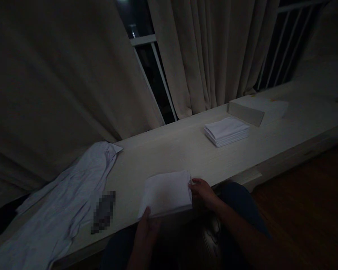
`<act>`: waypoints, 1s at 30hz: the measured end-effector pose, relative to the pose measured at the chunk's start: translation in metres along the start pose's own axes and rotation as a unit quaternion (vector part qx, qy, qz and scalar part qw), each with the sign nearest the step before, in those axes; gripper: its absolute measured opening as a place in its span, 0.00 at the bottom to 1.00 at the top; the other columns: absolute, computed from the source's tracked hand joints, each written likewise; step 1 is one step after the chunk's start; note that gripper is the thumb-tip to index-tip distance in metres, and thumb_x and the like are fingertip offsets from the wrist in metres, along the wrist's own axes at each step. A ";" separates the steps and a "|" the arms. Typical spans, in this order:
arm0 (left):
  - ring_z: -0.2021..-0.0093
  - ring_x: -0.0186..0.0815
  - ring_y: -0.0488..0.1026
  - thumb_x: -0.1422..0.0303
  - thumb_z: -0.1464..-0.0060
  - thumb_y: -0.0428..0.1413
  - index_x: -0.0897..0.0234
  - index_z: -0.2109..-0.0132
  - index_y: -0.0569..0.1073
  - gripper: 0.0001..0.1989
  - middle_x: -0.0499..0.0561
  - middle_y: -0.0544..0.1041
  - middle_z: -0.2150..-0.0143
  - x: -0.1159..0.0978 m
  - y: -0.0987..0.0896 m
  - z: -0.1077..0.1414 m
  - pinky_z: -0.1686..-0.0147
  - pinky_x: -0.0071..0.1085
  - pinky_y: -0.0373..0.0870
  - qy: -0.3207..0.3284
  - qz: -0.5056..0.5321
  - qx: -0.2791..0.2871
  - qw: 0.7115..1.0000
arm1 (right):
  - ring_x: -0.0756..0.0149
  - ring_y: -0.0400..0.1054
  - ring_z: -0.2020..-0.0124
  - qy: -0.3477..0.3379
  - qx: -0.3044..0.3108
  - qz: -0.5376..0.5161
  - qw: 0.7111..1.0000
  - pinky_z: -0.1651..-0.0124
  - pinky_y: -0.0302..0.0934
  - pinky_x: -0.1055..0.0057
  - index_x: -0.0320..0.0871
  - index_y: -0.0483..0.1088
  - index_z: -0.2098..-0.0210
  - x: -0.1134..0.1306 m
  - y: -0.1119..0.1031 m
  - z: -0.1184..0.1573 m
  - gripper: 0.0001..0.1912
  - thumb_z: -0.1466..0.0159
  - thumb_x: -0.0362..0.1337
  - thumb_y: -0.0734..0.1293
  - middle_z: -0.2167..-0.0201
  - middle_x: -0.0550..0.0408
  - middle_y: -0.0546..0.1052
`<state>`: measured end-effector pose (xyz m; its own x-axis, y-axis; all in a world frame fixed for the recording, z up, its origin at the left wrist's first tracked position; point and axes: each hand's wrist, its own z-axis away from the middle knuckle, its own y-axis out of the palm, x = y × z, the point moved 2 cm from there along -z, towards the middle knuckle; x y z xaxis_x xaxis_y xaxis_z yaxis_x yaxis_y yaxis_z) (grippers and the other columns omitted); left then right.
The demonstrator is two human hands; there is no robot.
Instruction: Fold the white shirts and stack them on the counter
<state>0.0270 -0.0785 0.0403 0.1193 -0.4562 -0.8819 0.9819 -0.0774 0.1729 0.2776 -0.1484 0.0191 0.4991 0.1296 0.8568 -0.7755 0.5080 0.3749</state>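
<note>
A folded white cloth lies flat at the near edge of the pale table, right in front of me. My left hand grips its near left corner, thumb on top and the other fingers mostly hidden beneath. At the cloth's right edge, my right hand is closed with the edge pinched between thumb and fingers. Farther back to the right sits a neat stack of folded white cloths, apart from both hands.
A crumpled light garment is spread over the table's left end. Beside it lies a blurred-out dark object. A pale box-like object stands behind the stack. Curtains hang along the table's back edge. The room is dim.
</note>
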 end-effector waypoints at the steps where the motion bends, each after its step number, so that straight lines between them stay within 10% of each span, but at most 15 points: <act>1: 0.55 0.44 0.78 0.67 0.45 0.52 0.62 0.55 0.70 0.11 0.56 0.80 0.63 0.002 -0.001 -0.003 0.54 0.46 0.75 -0.026 0.016 -0.006 1.000 | 0.59 0.75 0.66 -0.007 0.005 0.004 1.000 0.65 0.69 0.63 0.44 0.66 0.51 0.001 0.001 -0.002 0.24 0.45 0.45 0.70 0.63 0.50 0.79; 9: 0.48 0.49 0.74 0.56 0.46 0.53 0.55 0.54 0.71 0.14 0.58 0.77 0.54 0.020 0.028 -0.007 0.53 0.48 0.74 -0.032 -0.029 0.007 0.999 | 0.57 0.74 0.57 -0.164 -0.084 0.199 0.962 0.55 0.68 0.62 0.41 0.68 0.51 0.011 -0.010 -0.041 0.26 0.48 0.40 0.72 0.57 0.47 0.78; 15: 0.55 0.49 0.77 0.51 0.51 0.57 0.63 0.54 0.70 0.24 0.62 0.76 0.55 0.016 -0.019 -0.002 0.57 0.48 0.75 0.004 -0.108 -0.078 0.991 | 0.58 0.72 0.56 -0.215 -0.168 0.265 0.925 0.51 0.65 0.61 0.40 0.69 0.49 0.035 -0.032 -0.048 0.22 0.40 0.43 0.64 0.54 0.44 0.76; 21: 0.41 0.52 0.67 0.47 0.50 0.53 0.69 0.41 0.63 0.37 0.67 0.68 0.41 -0.012 -0.033 -0.035 0.42 0.48 0.62 0.194 -0.405 -0.150 0.881 | 0.59 0.72 0.58 -0.213 -0.141 0.440 0.861 0.52 0.61 0.66 0.37 0.73 0.53 0.049 0.000 -0.057 0.21 0.41 0.45 0.68 0.61 0.45 0.78; 30: 0.36 0.49 0.60 0.49 0.45 0.49 0.75 0.36 0.58 0.39 0.67 0.63 0.37 0.006 -0.001 -0.059 0.37 0.44 0.56 0.299 -0.484 -0.136 0.811 | 0.61 0.72 0.64 -0.130 -0.101 0.396 0.904 0.61 0.59 0.72 0.40 0.75 0.74 0.060 0.012 -0.081 0.04 0.48 0.35 0.69 0.70 0.50 0.78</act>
<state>0.0350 -0.0286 0.0090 -0.7564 0.2206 -0.6158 0.6447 0.0926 -0.7588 0.3293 -0.0659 0.0465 -0.3084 0.3300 0.8922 -0.7504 0.4921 -0.4413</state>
